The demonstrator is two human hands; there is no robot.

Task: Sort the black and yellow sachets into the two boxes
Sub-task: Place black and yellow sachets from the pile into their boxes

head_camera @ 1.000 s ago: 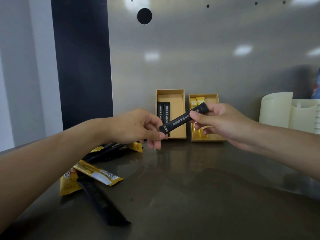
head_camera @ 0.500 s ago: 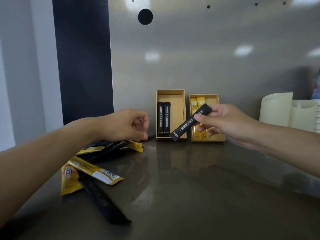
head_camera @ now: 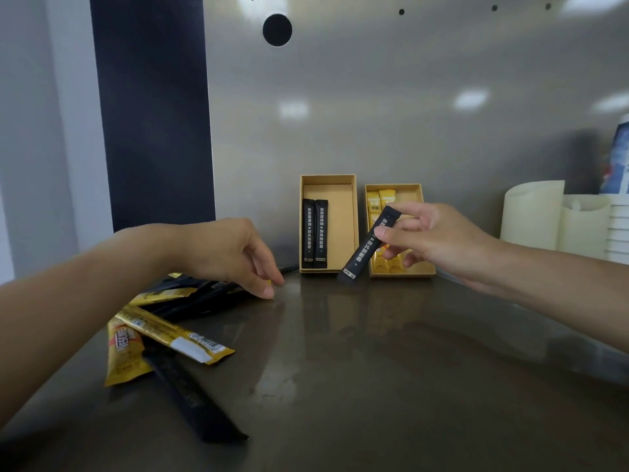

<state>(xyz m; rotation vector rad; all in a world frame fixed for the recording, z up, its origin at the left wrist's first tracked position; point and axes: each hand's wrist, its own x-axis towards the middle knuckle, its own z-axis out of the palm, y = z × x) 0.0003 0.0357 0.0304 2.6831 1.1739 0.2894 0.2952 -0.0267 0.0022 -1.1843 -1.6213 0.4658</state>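
Observation:
Two open tan boxes stand side by side at the back of the table. The left box (head_camera: 350, 185) holds two black sachets (head_camera: 315, 238); the right box (head_camera: 427, 267) holds yellow sachets (head_camera: 373, 207). My right hand (head_camera: 439, 240) pinches a black sachet (head_camera: 366, 252) by its upper end, tilted, in front of the gap between the boxes. My left hand (head_camera: 224, 253) reaches down onto a loose pile of black and yellow sachets (head_camera: 177, 301) at the left, fingertips touching the pile. Whether it grips one I cannot tell.
A yellow sachet (head_camera: 177, 338) and a long black sachet (head_camera: 194, 400) lie nearer me at the left. Cream-coloured containers (head_camera: 558, 219) stand at the back right. A metal wall rises behind the boxes, with a dark panel (head_camera: 153, 107) at the left.
My left hand let go of the black sachet and dropped onto the pile. My right hand kept the sachet, now hanging more steeply in front of the boxes.

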